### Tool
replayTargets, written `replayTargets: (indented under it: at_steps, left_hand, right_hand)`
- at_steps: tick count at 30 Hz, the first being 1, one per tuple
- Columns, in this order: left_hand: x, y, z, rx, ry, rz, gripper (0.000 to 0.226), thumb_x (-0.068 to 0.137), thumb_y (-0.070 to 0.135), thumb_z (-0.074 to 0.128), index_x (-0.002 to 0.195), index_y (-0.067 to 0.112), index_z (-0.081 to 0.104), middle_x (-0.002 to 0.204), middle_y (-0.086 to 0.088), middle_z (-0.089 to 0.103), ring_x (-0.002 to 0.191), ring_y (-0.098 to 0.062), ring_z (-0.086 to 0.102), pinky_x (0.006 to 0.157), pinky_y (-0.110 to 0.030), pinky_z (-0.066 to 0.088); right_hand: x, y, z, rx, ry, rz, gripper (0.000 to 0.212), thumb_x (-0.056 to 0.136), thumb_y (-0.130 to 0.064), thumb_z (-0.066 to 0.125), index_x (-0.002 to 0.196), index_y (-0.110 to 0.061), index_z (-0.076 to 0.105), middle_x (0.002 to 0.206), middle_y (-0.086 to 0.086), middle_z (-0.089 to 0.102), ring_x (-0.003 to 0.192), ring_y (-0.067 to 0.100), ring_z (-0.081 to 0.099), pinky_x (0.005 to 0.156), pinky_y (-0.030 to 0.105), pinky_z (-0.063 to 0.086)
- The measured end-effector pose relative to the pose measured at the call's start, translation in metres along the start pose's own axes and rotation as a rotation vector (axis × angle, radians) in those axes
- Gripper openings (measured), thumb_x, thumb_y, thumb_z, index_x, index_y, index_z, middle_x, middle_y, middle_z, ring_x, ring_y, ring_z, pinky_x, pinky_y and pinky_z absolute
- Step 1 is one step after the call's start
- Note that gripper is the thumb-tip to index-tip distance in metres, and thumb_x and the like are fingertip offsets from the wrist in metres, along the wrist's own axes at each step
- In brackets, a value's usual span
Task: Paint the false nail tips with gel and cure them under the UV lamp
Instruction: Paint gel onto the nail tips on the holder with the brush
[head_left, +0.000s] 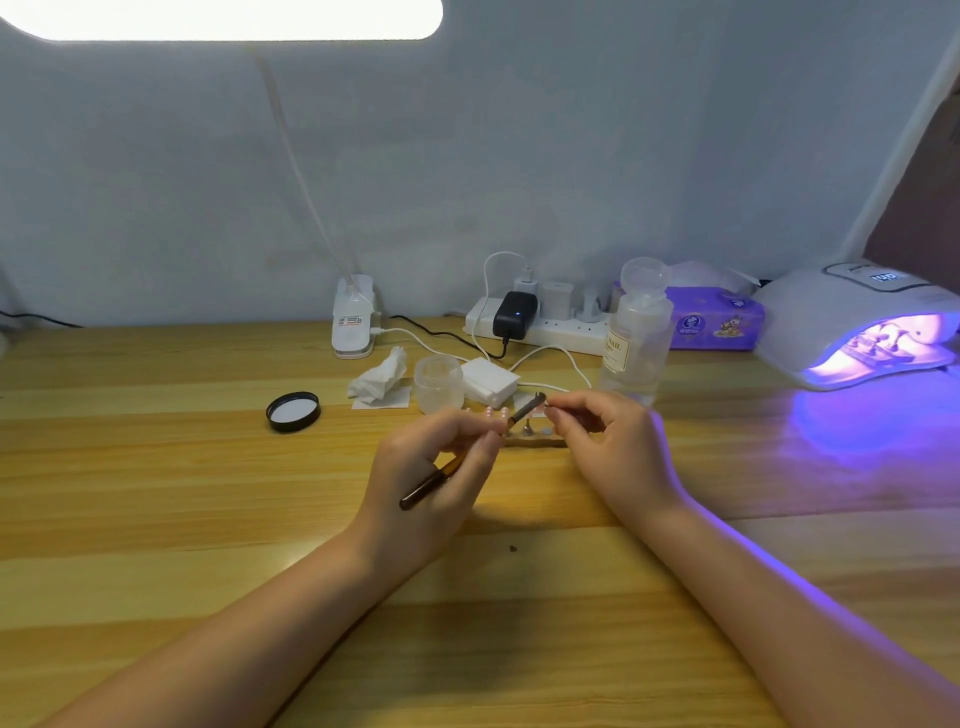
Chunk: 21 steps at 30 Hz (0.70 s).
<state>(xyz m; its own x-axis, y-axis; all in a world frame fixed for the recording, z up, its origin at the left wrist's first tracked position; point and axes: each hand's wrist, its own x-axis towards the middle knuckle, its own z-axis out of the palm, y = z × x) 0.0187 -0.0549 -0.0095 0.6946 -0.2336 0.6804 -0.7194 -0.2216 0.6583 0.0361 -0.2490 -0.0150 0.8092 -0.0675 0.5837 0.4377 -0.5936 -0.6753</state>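
Nail tips (496, 414) stand on the desk (156, 519); left hand (426, 467) pinches a brush (467, 452), right hand (602, 431) pinches its cap end.

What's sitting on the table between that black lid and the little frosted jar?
In the head view, a crumpled white tissue lies between the black lid and the frosted jar, set slightly farther back.

The left hand (431, 462) gripped a slim dark brush (470, 452) while the right hand (608, 441) pinched its tip end above the pale wooden table (156, 493); a white UV lamp (857, 327) glowed purple at right.
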Motion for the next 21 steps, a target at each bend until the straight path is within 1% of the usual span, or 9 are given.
replayTargets:
  at_steps: [2,4,7,10,13,16,19,21]
  left_hand:
    - [-0.0007,0.0002,-0.0010,-0.031,-0.005,-0.053,0.022,0.088,0.026,0.057,0.094,0.012,0.072,0.083,0.004,0.073,0.080,-0.016,0.070,0.070,-0.042,0.057]
    - [-0.0018,0.0003,-0.0018,-0.063,-0.003,-0.096,0.020,0.086,0.027,0.056,0.090,0.013,0.070,0.081,0.004,0.072,0.079,-0.019,0.070,0.070,-0.049,0.057]
    - [-0.0021,0.0014,-0.0008,-0.101,0.049,-0.086,0.018,0.089,0.027,0.055,0.092,0.015,0.069,0.083,0.002,0.072,0.079,-0.021,0.069,0.071,-0.052,0.055]
    - [-0.0012,0.0016,0.0008,-0.133,0.073,-0.104,0.018,0.091,0.028,0.057,0.098,0.017,0.069,0.088,-0.001,0.073,0.083,-0.022,0.070,0.074,-0.053,0.055]
    - [-0.0013,0.0011,0.0014,-0.147,0.055,-0.129,0.023,0.090,0.030,0.058,0.100,0.013,0.070,0.089,-0.002,0.074,0.085,-0.021,0.071,0.076,-0.052,0.056]
    - [-0.0019,0.0010,0.0004,-0.187,0.031,-0.152,0.022,0.088,0.030,0.058,0.096,0.015,0.071,0.086,-0.005,0.074,0.083,-0.023,0.071,0.076,-0.049,0.057]
    - [-0.0027,0.0009,-0.0008,-0.245,0.035,-0.178,0.020,0.086,0.030,0.058,0.091,0.015,0.070,0.083,-0.006,0.073,0.080,-0.021,0.071,0.074,-0.036,0.057]
    - [-0.0027,0.0015,-0.0007,-0.274,0.045,-0.188,0.021,0.086,0.030,0.058,0.092,0.014,0.069,0.084,-0.006,0.073,0.080,-0.019,0.071,0.072,-0.029,0.056]
  right_hand:
    - [0.0001,0.0017,-0.0004,0.015,-0.002,0.027,0.017,0.085,-0.008,0.068,0.100,-0.013,0.073,0.084,-0.002,0.070,0.078,0.008,0.065,0.074,0.019,0.052]
    - [0.0003,0.0028,-0.0009,0.042,0.005,0.048,0.016,0.086,-0.007,0.067,0.100,-0.013,0.073,0.082,-0.003,0.070,0.076,0.007,0.065,0.073,0.019,0.053]
    - [0.0002,0.0021,-0.0008,0.091,-0.006,0.059,0.018,0.086,-0.005,0.066,0.100,-0.015,0.072,0.079,-0.007,0.069,0.075,0.003,0.064,0.071,0.014,0.051]
    - [-0.0005,0.0005,-0.0010,0.133,-0.033,0.052,0.019,0.086,-0.003,0.066,0.101,-0.015,0.070,0.081,-0.008,0.068,0.077,0.001,0.065,0.072,0.013,0.051]
    - [-0.0009,-0.0011,-0.0015,0.176,-0.052,0.058,0.021,0.087,-0.004,0.065,0.100,-0.019,0.067,0.083,-0.007,0.068,0.078,0.003,0.065,0.074,0.017,0.053]
    - [-0.0008,-0.0014,-0.0020,0.190,-0.056,0.069,0.022,0.087,-0.003,0.065,0.097,-0.023,0.066,0.081,-0.004,0.069,0.076,0.004,0.065,0.072,0.017,0.053]
    - [-0.0007,-0.0016,-0.0032,0.221,-0.065,0.085,0.024,0.087,-0.005,0.065,0.094,-0.028,0.065,0.080,-0.003,0.068,0.075,0.004,0.064,0.071,0.014,0.052]
    - [-0.0007,-0.0018,-0.0033,0.231,-0.080,0.084,0.026,0.087,-0.005,0.064,0.094,-0.030,0.064,0.080,-0.001,0.068,0.076,0.005,0.065,0.071,0.015,0.052]
